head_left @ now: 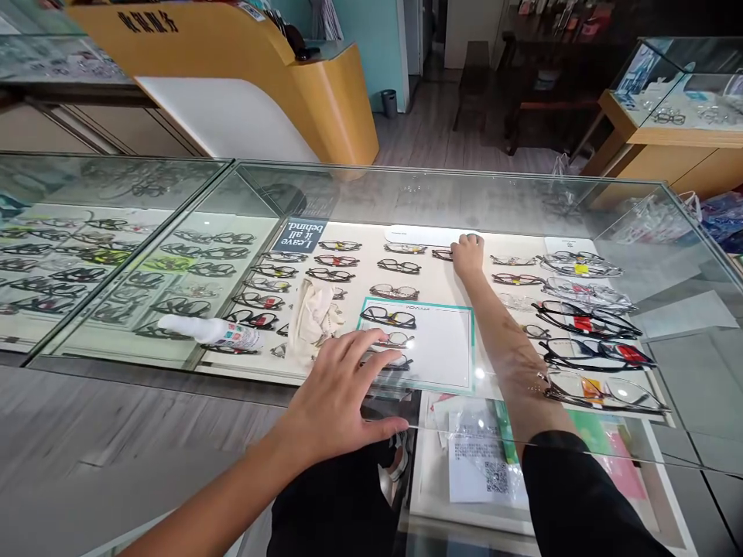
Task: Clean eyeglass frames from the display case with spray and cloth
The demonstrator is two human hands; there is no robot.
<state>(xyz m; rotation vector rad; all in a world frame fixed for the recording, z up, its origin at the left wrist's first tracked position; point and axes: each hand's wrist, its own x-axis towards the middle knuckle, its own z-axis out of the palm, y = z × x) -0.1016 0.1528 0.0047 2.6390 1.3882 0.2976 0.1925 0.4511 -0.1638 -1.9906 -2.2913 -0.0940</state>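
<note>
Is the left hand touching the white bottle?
Apart. The head view shows a gap between the left hand and the bottle, part of the cloth lying between.

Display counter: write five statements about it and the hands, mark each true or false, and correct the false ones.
1. The right hand is at a pair of glasses under the glass top. True.
2. In the picture, the cloth shows between the bottle and the teal-bordered card. True.
3. The bottle stands upright. False: it lies on its side.
4. The left hand grips the cloth. False: it is open and holds nothing.
5. A paper bears a QR code. True.
</note>
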